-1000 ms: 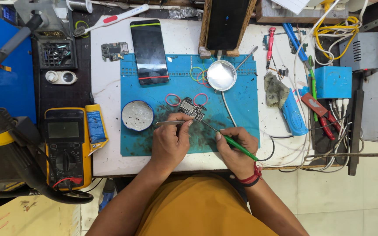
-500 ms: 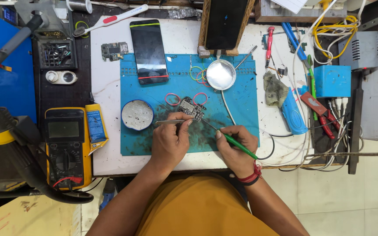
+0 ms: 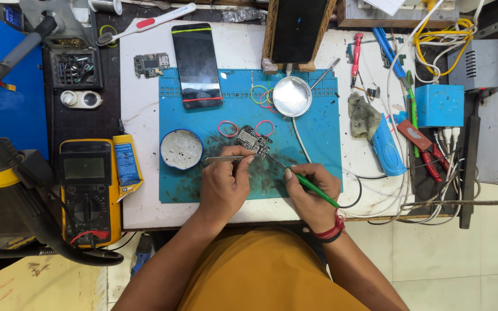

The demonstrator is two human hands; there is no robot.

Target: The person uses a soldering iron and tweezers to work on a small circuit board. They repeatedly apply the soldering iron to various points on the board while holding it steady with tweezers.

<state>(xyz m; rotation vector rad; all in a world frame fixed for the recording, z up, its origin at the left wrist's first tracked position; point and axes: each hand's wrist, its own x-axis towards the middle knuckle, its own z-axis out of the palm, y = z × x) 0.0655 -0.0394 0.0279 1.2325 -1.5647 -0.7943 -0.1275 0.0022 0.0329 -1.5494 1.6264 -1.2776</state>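
Head view, the only one: I read this as the fine rework step on a small circuit board, which lies on the blue work mat just beyond both hands, between two pink rubber bands. The left hand is closed in a pinch around metal tweezers lying crosswise, tips near the board. The right hand is curled shut on a green-handled iron, its thin tip angled up-left at the board's edge. My judgement: the next move calls for a steady tip and a light tweezer hold. Packages: a yellow and blue tube lies beside the yellow multimeter at left; a blue box sits at right.
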